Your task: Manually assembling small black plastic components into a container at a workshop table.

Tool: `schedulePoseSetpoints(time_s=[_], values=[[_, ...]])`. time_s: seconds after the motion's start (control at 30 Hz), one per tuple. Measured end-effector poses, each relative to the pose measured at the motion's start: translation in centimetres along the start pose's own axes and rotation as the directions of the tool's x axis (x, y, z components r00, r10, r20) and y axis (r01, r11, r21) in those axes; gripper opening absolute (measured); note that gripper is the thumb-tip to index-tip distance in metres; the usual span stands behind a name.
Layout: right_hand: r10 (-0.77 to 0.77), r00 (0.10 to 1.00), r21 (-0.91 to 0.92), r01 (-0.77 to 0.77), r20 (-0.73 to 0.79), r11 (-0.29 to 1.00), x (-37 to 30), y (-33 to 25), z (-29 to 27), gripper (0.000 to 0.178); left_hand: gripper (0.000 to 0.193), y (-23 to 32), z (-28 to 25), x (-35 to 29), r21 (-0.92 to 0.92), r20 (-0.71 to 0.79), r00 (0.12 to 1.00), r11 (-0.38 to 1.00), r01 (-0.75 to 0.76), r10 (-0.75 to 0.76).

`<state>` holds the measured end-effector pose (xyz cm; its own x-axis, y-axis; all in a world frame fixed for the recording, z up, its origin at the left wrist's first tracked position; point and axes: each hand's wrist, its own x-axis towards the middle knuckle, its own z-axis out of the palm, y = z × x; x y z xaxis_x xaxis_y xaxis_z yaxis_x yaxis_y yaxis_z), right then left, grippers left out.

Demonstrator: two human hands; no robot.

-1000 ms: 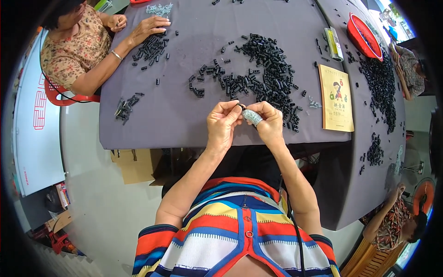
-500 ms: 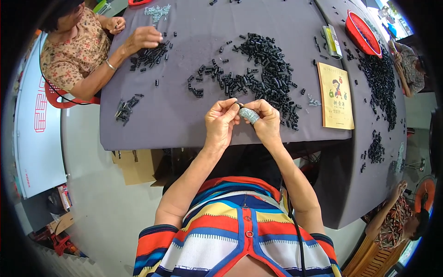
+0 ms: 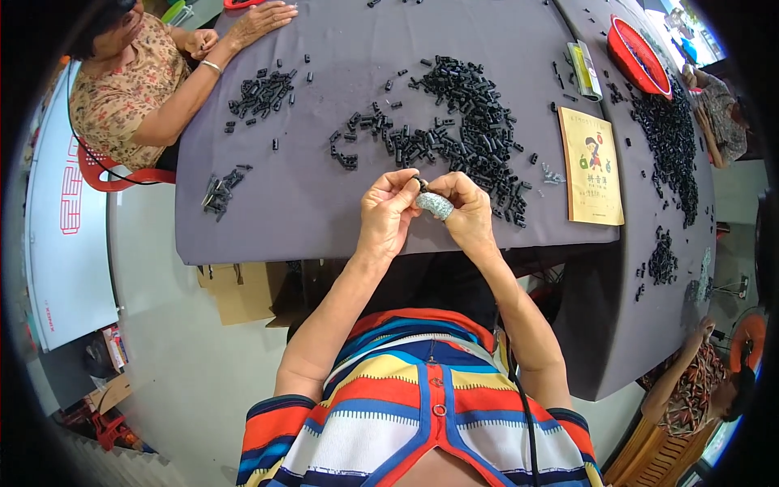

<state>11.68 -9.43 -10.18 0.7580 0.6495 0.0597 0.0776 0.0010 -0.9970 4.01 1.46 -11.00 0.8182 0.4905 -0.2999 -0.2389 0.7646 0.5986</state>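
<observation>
In front of me, just over the table's near edge, my left hand (image 3: 388,213) pinches a small black cylindrical piece (image 3: 420,183) between thumb and fingertips. My right hand (image 3: 466,213) meets it from the other side, its fingertips closed on the same piece. A curved, grey-speckled thing (image 3: 436,206) shows at the right fingers; whether it is a finger covering or something held I cannot tell. Past my hands lies a large heap of small black cylindrical pieces (image 3: 479,122), with a looser trail curving off to its left.
The grey tablecloth (image 3: 268,219) carries a smaller black heap (image 3: 264,93), clear bits (image 3: 552,174), a yellow booklet (image 3: 591,166) and a red basket (image 3: 637,57). A co-worker's hand (image 3: 261,23) rests at the far left. More black pieces (image 3: 669,146) and other people are at right.
The co-worker's hand at left has moved from the smaller black heap toward the far side of the table. My hands stay together, with the speckled thing turned slightly.
</observation>
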Motion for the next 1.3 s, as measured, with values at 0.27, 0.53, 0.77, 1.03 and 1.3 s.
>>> schedulePoseSetpoints(time_s=[0.27, 0.53, 0.77, 1.03, 1.3], values=[[-0.166, 0.979, -0.188, 0.187, 0.122, 0.964, 0.6, -1.7, -0.3, 0.035, 0.028, 0.5, -0.8, 0.0, 0.022, 0.085, 0.995, 0.998, 0.052, -0.054], [-0.099, 0.961, -0.139, 0.139, 0.259, 0.981, 1.4, -1.5, -1.3, 0.027, 0.034, 1.5, -0.1, 0.1, 0.026, 0.137, 0.968, 0.978, 0.207, -0.209], [-0.095, 0.965, -0.019, 0.103, 0.245, 0.995, 1.4, -0.3, -1.2, 0.022, 0.033, 2.1, 0.2, 0.2, 0.089, 0.099, 0.939, 0.942, 0.322, -0.33], [-0.139, 0.972, -0.132, 0.165, 0.187, 0.977, 1.1, -0.3, -0.8, 0.023, 0.033, 2.1, -0.5, 0.5, 0.129, 0.113, 0.931, 0.934, 0.334, -0.348], [-0.163, 0.972, -0.167, 0.192, 0.171, 0.967, 0.9, -0.5, -0.9, 0.021, 0.029, 2.1, -0.4, 0.4, 0.139, 0.125, 0.919, 0.924, 0.356, -0.373]])
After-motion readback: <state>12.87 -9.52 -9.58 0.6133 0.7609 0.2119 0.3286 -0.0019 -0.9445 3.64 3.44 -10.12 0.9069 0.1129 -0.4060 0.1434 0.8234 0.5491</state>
